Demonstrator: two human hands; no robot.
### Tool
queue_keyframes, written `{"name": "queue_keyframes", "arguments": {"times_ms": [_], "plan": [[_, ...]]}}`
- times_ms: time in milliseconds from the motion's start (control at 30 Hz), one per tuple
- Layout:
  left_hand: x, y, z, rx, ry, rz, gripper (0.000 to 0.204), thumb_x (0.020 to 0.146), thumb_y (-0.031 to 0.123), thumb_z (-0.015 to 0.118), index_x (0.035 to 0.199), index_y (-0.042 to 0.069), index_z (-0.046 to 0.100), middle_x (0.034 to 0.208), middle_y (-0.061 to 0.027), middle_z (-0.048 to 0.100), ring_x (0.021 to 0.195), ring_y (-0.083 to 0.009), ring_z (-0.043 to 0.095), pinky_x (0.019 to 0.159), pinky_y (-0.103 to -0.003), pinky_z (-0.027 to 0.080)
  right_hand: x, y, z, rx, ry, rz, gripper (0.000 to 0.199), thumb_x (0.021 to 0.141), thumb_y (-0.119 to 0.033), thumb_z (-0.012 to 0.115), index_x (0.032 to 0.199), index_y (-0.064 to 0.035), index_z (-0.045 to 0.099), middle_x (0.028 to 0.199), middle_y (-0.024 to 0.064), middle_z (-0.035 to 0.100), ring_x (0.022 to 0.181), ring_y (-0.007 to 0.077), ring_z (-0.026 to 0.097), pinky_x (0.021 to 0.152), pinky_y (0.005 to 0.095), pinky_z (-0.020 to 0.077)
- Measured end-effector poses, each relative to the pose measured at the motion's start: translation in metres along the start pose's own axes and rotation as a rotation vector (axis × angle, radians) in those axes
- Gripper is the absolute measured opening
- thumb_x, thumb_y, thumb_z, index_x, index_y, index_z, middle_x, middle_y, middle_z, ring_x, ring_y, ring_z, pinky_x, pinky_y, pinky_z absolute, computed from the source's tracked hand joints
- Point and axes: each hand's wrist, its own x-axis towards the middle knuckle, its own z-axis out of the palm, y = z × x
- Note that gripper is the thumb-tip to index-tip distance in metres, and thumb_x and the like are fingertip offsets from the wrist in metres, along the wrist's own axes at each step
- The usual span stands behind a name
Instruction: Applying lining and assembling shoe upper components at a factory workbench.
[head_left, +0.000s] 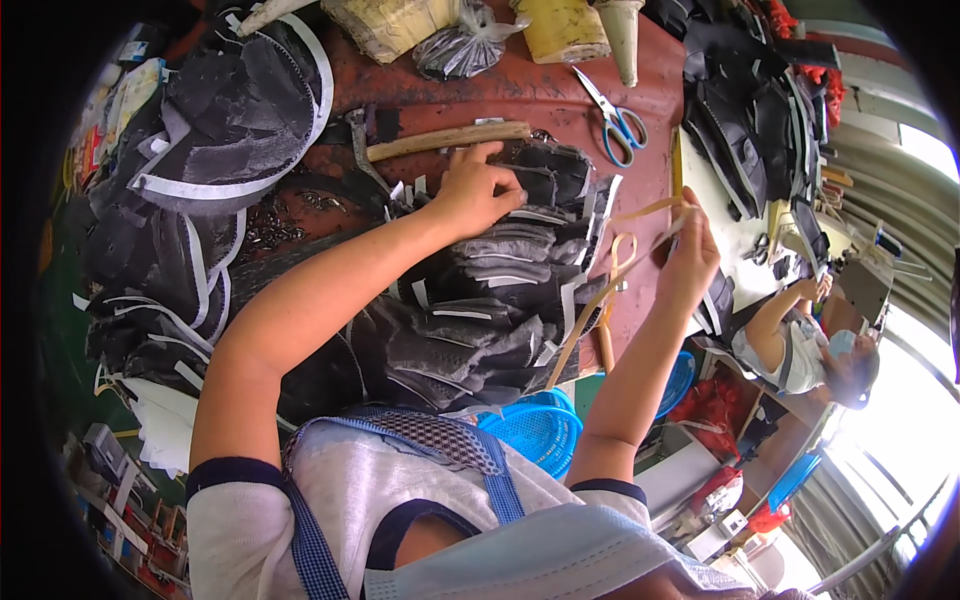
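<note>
My left hand (475, 195) rests over a pile of dark, fuzzy-backed material pieces (505, 250) with white edge strips. Its fingers are bent but apart, and I see nothing held in them. To the right, my right hand (690, 255) is raised beside the pile, its fingers pinched on a narrow tan strip (585, 325). The strip loops near the pile's right edge and trails toward the table's front. Just beyond my left hand lies a hammer (450, 138) with a wooden handle.
Blue-handled scissors (618, 135) lie at the back, near yellowed tubs (560, 30) and a plastic bag (465, 45). Larger black pieces (235, 120) are heaped at the left. Blue baskets (535, 435) stand below the front edge. Another person (800, 345) sits at the right.
</note>
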Motion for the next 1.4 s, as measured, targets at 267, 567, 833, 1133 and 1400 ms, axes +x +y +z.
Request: {"name": "queue_keyframes", "arguments": {"times_ms": [267, 567, 833, 1133, 1400], "plan": [[-0.010, 0.016, -0.016, -0.269, -0.169, -0.009, 0.032, 0.077, 0.025, 0.079, 0.102, 0.011, 0.064, 0.119, -0.0125, 0.055, 0.109, -0.0289, 0.056, 0.091, -0.036, 0.046, 0.043, -0.006, -0.083, -0.337, 0.144, -0.235, 0.028, 0.098, -0.019, 0.061, 0.116, 0.0005, 0.069, 0.076, 0.0013, 0.064, 0.065, 0.0065, 0.055, 0.059, 0.0203, 0.0448], [-0.017, 0.011, -0.003, -0.394, -0.100, -0.015, 0.052, 0.077, 0.023, 0.079, 0.115, 0.003, 0.050, 0.114, -0.0142, 0.058, 0.103, -0.0268, 0.059, 0.088, -0.037, 0.048, -0.014, -0.015, -0.018, 0.051, -0.448, 0.189, 0.027, 0.090, -0.005, 0.065, 0.116, 0.0040, 0.061, 0.089, 0.0110, 0.072, 0.074, 0.0128, 0.066, 0.067, 0.0245, 0.0524], [-0.020, 0.011, -0.006, -0.416, -0.095, 0.015, 0.047, 0.080, 0.023, 0.077, 0.113, 0.004, 0.050, 0.108, -0.0129, 0.061, 0.099, -0.0271, 0.061, 0.086, -0.037, 0.048, -0.026, -0.011, -0.028, -0.291, -0.353, 0.026, 0.013, 0.093, -0.008, 0.066, 0.095, 0.0038, 0.069, 0.090, 0.0041, 0.069, 0.079, 0.0078, 0.061, 0.074, 0.0203, 0.0465], [-0.027, 0.020, -0.010, -0.367, -0.014, -0.049, 0.039, 0.081, 0.018, 0.078, 0.101, 0.004, 0.048, 0.093, -0.0088, 0.059, 0.086, -0.0203, 0.058, 0.080, -0.033, 0.047, -0.036, -0.019, 0.039, 0.502, -0.502, 0.285, 0.012, 0.098, -0.009, 0.054, 0.090, -0.0015, 0.058, 0.097, 0.0153, 0.067, 0.065, 0.0130, 0.061, 0.074, 0.0277, 0.0547], [-0.023, 0.007, -0.005, -0.546, -0.107, -0.077, 0.044, 0.081, 0.014, 0.077, 0.113, 0.001, 0.050, 0.106, -0.0125, 0.061, 0.100, -0.0182, 0.059, 0.087, -0.031, 0.047, -0.021, -0.011, 0.077, -0.414, -0.867, -0.130, 0.016, 0.094, -0.011, 0.061, 0.104, 0.0012, 0.063, 0.087, 0.0092, 0.069, 0.070, 0.0127, 0.062, 0.067, 0.0271, 0.0503]]}}
